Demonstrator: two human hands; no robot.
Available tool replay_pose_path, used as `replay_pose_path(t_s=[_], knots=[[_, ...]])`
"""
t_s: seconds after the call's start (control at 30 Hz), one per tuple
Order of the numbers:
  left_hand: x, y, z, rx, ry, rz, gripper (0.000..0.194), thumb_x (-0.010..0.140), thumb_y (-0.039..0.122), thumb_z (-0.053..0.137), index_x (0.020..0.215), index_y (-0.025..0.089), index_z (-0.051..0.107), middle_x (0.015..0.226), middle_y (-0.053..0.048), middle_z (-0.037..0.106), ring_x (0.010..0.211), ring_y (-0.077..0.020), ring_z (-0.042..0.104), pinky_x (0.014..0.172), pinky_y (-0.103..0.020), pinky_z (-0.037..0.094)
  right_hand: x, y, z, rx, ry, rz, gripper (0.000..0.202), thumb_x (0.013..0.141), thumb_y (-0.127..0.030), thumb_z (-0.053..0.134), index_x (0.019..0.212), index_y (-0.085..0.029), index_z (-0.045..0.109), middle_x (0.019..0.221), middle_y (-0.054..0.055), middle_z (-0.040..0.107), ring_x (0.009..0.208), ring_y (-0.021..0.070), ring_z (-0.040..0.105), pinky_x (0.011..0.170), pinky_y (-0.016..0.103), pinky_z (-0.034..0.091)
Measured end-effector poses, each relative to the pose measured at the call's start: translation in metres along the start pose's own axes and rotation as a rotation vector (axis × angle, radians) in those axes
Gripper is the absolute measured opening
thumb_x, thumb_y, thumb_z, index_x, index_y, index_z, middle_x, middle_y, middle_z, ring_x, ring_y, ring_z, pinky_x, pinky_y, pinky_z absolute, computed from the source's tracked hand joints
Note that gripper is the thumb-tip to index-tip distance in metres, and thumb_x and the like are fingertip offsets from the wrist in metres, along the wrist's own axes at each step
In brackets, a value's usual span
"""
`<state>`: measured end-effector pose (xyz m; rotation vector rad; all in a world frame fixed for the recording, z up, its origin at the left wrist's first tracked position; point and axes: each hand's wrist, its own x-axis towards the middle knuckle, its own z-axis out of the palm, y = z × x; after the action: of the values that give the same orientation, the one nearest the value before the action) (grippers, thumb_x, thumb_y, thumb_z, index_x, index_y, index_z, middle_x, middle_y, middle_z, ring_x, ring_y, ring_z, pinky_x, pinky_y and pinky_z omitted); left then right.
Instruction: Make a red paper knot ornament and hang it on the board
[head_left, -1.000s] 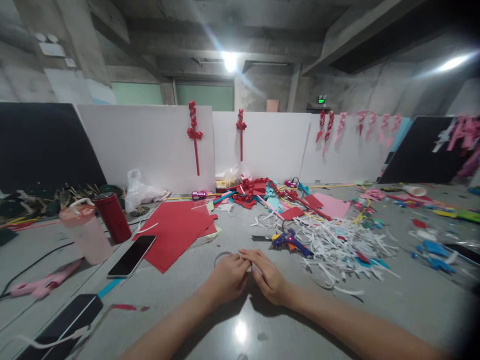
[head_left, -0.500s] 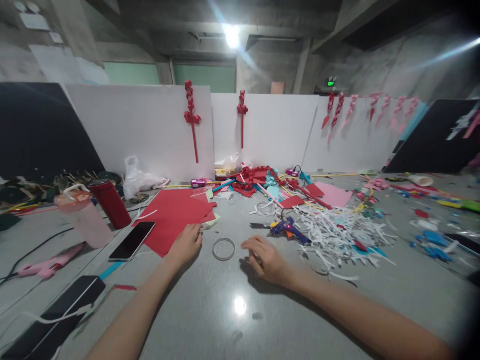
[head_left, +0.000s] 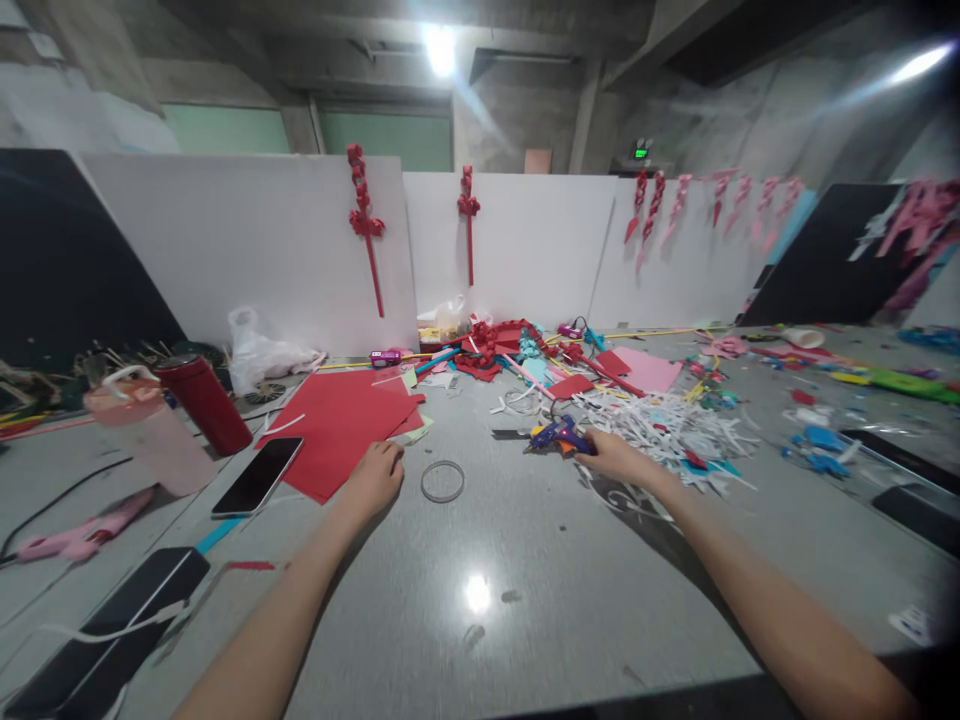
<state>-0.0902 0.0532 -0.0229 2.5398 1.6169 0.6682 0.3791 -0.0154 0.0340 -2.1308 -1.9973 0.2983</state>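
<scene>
My right hand [head_left: 619,458] is at the handle of the blue glue gun [head_left: 559,434], fingertips against it; I cannot tell whether my fingers have closed around it. The gun lies on the tabletop [head_left: 420,600], nozzle toward my left, with something orange and yellow by it. A dark strip [head_left: 511,435] lies just beyond the nozzle, and a heap of white paper strips [head_left: 664,425] spreads beyond and to the right of my hand.

My left hand [head_left: 379,478] rests palm down by the near right edge of the red paper [head_left: 337,420], fingers loosely bent and nothing pinched in them. Whether they touch the sheet, I can't make out. Between my two hands, nearer the left, the grey ring [head_left: 442,481] lies flat, touching neither.

Off to my left are the phone [head_left: 259,477], partly against the red paper, the red bottle [head_left: 206,405] and the pale bottle [head_left: 154,435], both upright, then the pink tool [head_left: 90,530] and a long black case [head_left: 112,630] with a white cable across it. Ahead, red and teal scraps lie near the pink paper [head_left: 649,370], in front of white panels [head_left: 510,250] with two long red ornaments on them.
</scene>
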Motion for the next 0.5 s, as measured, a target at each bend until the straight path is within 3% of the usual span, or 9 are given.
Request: replay_pose_path(t_s=[0.1, 0.23, 0.5], knots=[[0.0, 0.003, 0.001, 0.017, 0.008, -0.025, 0.029, 0.098, 0.015, 0.047, 0.117, 0.012, 0.068, 0.124, -0.017, 0.07, 0.123, -0.0298, 0.059, 0.109, -0.042, 0.046, 0.0, 0.002, 0.01, 0.011, 0.024, -0.024, 0.015, 0.096, -0.025, 0.064, 0.106, -0.017, 0.073, 0.099, 0.01, 0.077, 0.09, 0.0245, 0.071, 0.074, 0.028, 0.044], [0.001, 0.0, 0.005, 0.029, 0.001, -0.021, 0.03, 0.098, 0.017, 0.047, 0.12, 0.012, 0.067, 0.125, -0.017, 0.07, 0.123, -0.0295, 0.057, 0.11, -0.042, 0.045, 0.0, -0.001, 0.008, 0.004, 0.071, 0.007, 0.02, 0.101, -0.028, 0.059, 0.113, -0.016, 0.069, 0.103, 0.014, 0.078, 0.094, 0.0263, 0.072, 0.076, 0.029, 0.044], [0.004, -0.01, 0.013, 0.015, -0.003, -0.023, 0.031, 0.098, 0.02, 0.048, 0.121, 0.013, 0.068, 0.126, -0.017, 0.069, 0.126, -0.0296, 0.057, 0.111, -0.043, 0.045, 0.006, 0.003, 0.003, 0.138, 0.194, 0.277, 0.032, 0.11, -0.032, 0.043, 0.124, -0.01, 0.061, 0.103, 0.02, 0.077, 0.092, 0.0272, 0.075, 0.078, 0.031, 0.044]])
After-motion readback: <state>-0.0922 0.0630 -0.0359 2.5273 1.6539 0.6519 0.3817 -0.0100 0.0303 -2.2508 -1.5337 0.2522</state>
